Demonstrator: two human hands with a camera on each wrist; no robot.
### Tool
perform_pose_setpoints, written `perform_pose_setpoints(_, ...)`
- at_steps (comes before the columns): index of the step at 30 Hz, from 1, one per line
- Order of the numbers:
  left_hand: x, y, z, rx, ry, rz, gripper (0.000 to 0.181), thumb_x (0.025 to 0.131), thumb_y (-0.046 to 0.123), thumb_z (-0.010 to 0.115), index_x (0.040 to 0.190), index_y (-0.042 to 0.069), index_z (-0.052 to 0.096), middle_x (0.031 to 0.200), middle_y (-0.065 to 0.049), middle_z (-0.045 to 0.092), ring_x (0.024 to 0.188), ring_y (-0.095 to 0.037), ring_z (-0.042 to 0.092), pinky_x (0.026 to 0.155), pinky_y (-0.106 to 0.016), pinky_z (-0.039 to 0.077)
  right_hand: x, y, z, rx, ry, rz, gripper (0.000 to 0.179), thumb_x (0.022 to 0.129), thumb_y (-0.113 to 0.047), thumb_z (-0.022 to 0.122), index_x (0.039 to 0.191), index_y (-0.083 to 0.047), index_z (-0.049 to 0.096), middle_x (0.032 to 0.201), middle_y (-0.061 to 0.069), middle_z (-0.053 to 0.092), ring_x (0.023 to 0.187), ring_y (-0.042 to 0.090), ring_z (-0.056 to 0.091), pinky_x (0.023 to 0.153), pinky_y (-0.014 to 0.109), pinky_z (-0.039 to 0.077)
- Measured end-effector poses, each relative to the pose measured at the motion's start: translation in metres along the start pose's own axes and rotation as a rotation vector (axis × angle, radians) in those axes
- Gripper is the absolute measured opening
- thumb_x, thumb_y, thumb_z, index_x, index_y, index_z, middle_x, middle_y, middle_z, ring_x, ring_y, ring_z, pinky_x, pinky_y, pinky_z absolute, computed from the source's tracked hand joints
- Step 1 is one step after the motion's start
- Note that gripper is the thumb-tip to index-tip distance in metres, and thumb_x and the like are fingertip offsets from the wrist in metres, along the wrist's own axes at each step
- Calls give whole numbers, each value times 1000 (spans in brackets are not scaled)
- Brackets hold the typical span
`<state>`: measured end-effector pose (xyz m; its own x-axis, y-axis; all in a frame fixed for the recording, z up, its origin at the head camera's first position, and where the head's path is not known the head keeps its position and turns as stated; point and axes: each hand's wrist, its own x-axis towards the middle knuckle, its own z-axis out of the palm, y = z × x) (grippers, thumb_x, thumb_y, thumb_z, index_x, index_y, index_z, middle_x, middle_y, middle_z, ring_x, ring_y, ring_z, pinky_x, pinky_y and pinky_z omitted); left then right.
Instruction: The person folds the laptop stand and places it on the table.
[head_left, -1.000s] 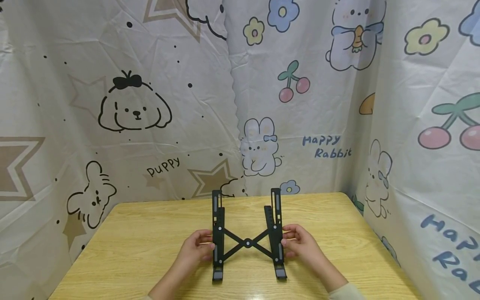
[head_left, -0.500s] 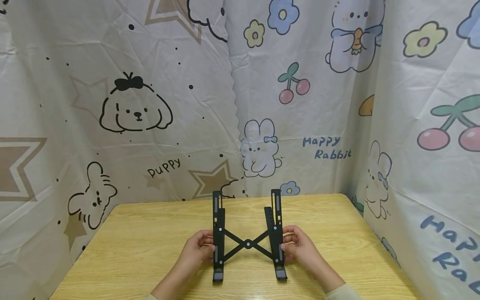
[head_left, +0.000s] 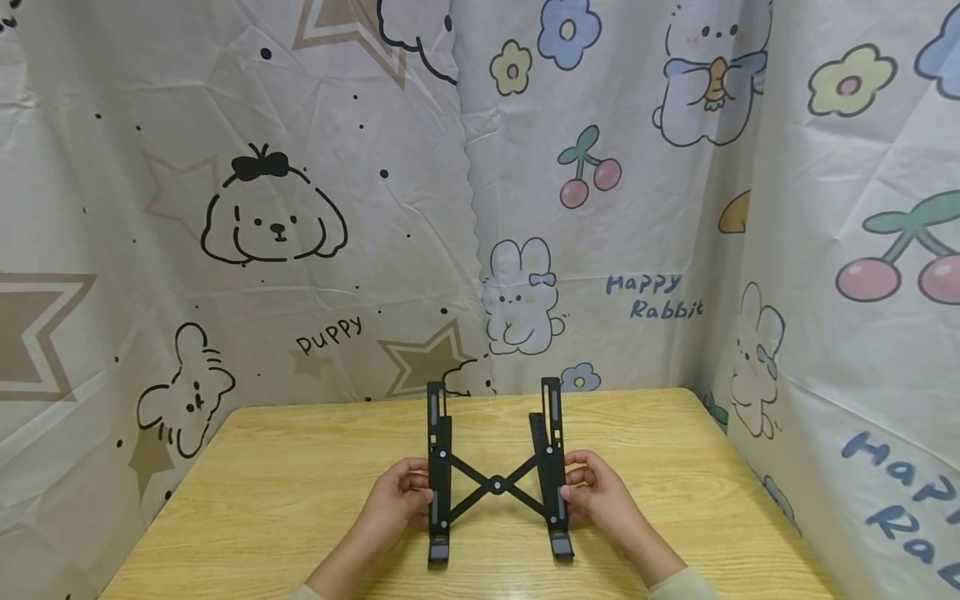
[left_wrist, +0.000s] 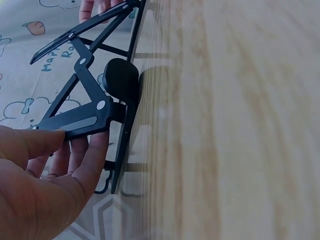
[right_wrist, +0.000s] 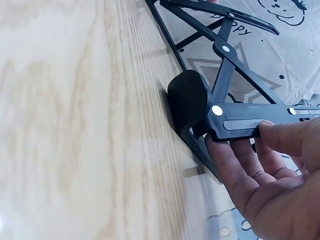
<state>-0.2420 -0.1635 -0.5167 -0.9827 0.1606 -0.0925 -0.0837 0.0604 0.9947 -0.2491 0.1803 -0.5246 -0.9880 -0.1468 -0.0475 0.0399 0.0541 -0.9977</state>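
Note:
A black folding laptop stand point(head_left: 497, 485) stands on the table, its two side rails joined by crossed bars with a round central pivot. On its left rail, my left hand point(head_left: 397, 496) pinches the outer edge; the left wrist view shows the thumb point(left_wrist: 37, 142) on top and the fingers curled under the rail. The opposite rail is gripped the same way by my right hand point(head_left: 603, 492), with the thumb point(right_wrist: 285, 137) over the grey pad strip in the right wrist view. Small front lips point(head_left: 561, 547) point toward me. Both upper rails are raised above the base rails.
The light wooden table point(head_left: 300, 467) extends on both sides of the stand. Behind it and to the right hang pale curtains point(head_left: 420, 275) printed with puppies, rabbits, flowers and cherries.
The left rail and my left hand have shifted very slightly to the right, so the rails sit marginally closer together. Both hands keep their hold.

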Motion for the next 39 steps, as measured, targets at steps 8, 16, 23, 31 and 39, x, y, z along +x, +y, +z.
perform_pose_setpoints(8,3,-1,3,8,-18,27,41,96,-9,60,135,-1,52,110,-17,63,88,-22,67,72,-44,63,3,2,5,12,-13,-3,45,93,10,64,133,-3,49,101,15,60,80,24,66,62,44,60)
perform_pose_setpoints(16,5,-1,9,36,-11,34,40,97,-7,59,136,1,53,111,-18,62,89,-23,67,72,-45,62,4,1,11,6,-16,-23,45,94,9,63,135,-2,47,100,15,59,79,23,66,62,45,61)
perform_pose_setpoints(23,9,-1,12,67,-2,36,39,98,-7,59,135,3,54,108,-16,62,87,-22,66,70,-44,62,7,2,16,-12,-2,-27,44,95,9,61,134,-3,48,100,16,60,78,23,67,61,42,60)
perform_pose_setpoints(31,11,-3,16,91,-3,48,38,98,-7,59,134,4,55,106,-15,60,85,-21,64,70,-43,62,7,1,22,-18,13,-16,42,95,9,62,133,-5,50,101,20,60,77,23,66,60,42,59)
perform_pose_setpoints(39,12,-2,18,113,-11,66,36,99,-6,58,133,4,55,105,-15,61,83,-20,65,69,-44,62,7,2,28,-26,15,-18,42,96,8,61,135,-5,50,98,16,60,76,22,65,59,41,58)
